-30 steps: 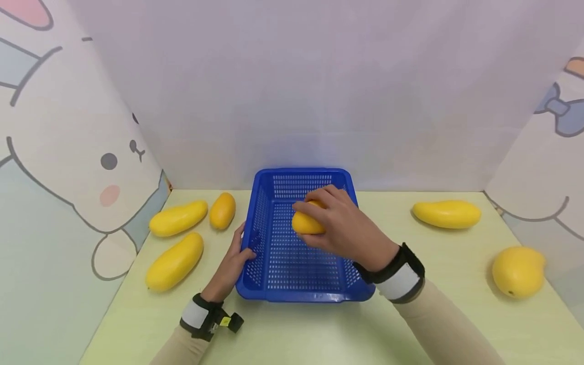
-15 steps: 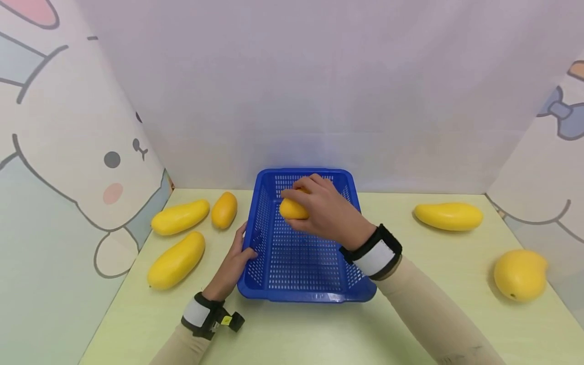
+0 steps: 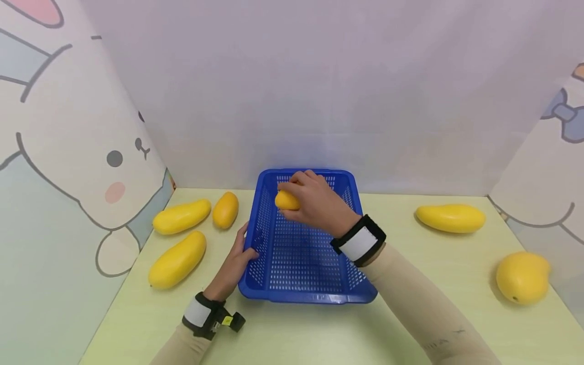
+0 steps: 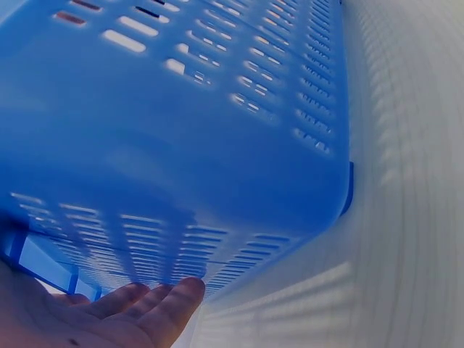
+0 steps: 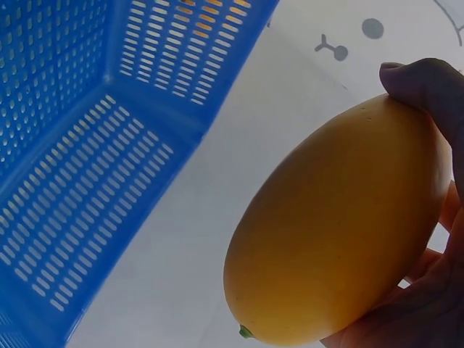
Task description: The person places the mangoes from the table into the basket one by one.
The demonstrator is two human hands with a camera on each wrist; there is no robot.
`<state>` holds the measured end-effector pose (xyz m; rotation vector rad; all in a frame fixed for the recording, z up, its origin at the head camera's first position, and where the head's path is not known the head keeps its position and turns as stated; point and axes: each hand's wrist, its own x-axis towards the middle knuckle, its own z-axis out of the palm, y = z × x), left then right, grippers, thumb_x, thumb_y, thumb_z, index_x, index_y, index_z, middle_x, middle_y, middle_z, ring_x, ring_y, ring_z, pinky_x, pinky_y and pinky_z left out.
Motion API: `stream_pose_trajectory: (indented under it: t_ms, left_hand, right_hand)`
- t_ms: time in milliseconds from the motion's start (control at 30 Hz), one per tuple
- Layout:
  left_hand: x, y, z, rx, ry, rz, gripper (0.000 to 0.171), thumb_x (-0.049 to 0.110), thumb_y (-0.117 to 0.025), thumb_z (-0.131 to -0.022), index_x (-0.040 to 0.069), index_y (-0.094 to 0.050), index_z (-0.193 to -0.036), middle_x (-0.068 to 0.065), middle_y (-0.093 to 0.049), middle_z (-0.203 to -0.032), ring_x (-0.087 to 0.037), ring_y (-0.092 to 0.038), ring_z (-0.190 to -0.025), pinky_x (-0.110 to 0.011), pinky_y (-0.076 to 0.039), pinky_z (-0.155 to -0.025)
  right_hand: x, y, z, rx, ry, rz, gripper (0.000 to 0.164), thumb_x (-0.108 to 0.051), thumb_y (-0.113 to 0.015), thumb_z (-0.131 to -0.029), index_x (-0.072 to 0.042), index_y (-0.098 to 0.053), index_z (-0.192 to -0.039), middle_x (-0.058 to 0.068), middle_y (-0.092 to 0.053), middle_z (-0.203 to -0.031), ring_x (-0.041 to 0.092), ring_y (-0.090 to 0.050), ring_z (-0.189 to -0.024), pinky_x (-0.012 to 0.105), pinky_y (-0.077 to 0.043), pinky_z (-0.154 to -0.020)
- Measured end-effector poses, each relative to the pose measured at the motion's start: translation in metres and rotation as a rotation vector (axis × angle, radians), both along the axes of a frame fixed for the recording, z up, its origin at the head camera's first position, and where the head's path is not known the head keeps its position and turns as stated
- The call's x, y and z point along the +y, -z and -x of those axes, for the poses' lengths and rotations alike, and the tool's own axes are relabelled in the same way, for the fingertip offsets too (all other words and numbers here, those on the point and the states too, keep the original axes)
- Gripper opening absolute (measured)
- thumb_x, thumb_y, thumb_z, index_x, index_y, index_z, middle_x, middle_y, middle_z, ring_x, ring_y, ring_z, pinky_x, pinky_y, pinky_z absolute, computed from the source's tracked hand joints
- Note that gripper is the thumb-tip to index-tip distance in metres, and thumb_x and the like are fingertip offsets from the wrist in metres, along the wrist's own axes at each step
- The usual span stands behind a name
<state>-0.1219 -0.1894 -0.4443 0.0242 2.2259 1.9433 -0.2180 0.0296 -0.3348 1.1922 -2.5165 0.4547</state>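
Observation:
My right hand [image 3: 315, 200] grips an orange-yellow mango [image 3: 286, 200] above the far part of the blue perforated basket [image 3: 305, 298]. In the right wrist view the mango [image 5: 337, 225] hangs apart from the basket [image 5: 156, 109], its small green stem end pointing down, with finger and thumb round its other end. My left hand [image 3: 232, 263] holds the basket's left side, thumb over the rim. Its fingers [image 4: 170, 312] lie along the outside of the perforated wall in the left wrist view. No fruit shows on the visible part of the basket's floor.
Left of the basket lie a small orange-yellow mango [image 3: 225, 210] and two longer yellow fruits, one behind [image 3: 181, 216] and one in front [image 3: 178, 260]. To the right are a long yellow fruit [image 3: 450, 218] and a rounder one [image 3: 522, 278]. A pale wall [image 3: 319, 101] rises behind the basket.
My right hand has moved the mango leftward and toward the far side, over the basket. My left hand keeps its hold on the rim. The head view has shifted slightly.

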Motion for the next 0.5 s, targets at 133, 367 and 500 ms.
stream_pose_trajectory:
  t_ms: [133,367,500]
  left_hand:
    - [0.001,-0.001,-0.001,-0.004,0.001,-0.006,0.068,0.011,-0.041,-0.087,0.038,-0.013,-0.144,-0.003,-0.022,-0.147,-0.029,-0.031,-0.127,-0.058,-0.02,-0.103]
    - [0.002,-0.002,0.0,0.002,-0.013,-0.009,0.069,0.011,-0.04,-0.087,0.036,-0.013,-0.144,-0.004,-0.023,-0.147,-0.03,-0.031,-0.127,-0.058,-0.021,-0.103]
    - [0.002,-0.002,0.0,-0.003,-0.011,-0.005,0.069,0.011,-0.04,-0.087,0.034,-0.012,-0.145,-0.006,-0.022,-0.148,-0.031,-0.03,-0.128,-0.059,-0.02,-0.103]
  right_hand:
    - [-0.004,0.003,0.007,-0.039,0.032,-0.014,0.047,-0.041,-0.067,-0.08,-0.018,-0.06,-0.12,0.001,-0.054,-0.106,0.017,-0.041,-0.097,0.034,-0.04,-0.079]
    - [-0.013,0.011,0.023,-0.052,0.065,-0.037,0.048,-0.043,-0.066,-0.08,-0.019,-0.059,-0.121,0.001,-0.054,-0.107,0.018,-0.043,-0.099,0.037,-0.04,-0.081]
    - [-0.016,0.016,0.029,-0.074,0.085,-0.052,0.049,-0.044,-0.065,-0.081,-0.02,-0.058,-0.122,0.002,-0.054,-0.107,0.018,-0.042,-0.098,0.037,-0.04,-0.081]
